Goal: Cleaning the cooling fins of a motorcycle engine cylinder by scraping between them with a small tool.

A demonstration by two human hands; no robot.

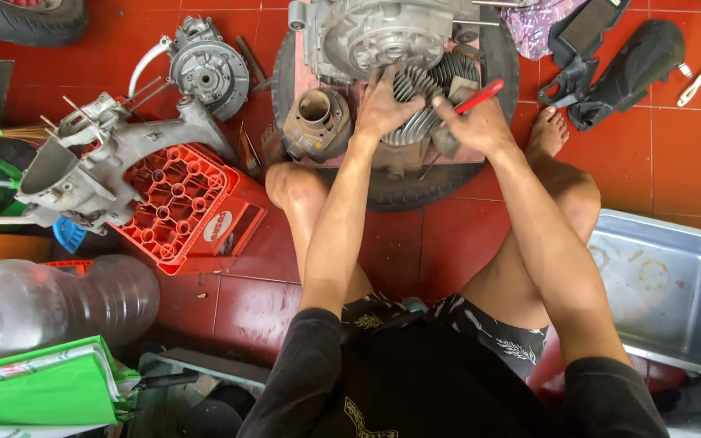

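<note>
A finned metal cylinder (430,96) lies on a pink board (302,81) set over a black tyre (415,188). My left hand (384,104) presses flat on the cylinder's fins, fingers spread. My right hand (474,122) grips a red-handled tool (480,95) at the cylinder's right side. Behind the cylinder sits a grey engine casing (383,36), and a brownish round cylinder part (316,122) rests to the left of my left hand.
A grey engine crankcase (107,162) rests on a red plastic crate (184,203) at left, with a round hub part (208,75) behind it. A grey metal tray (667,284) lies at right. Black covers (626,61), a plastic bottle (42,300) and green bags (38,389) surround me.
</note>
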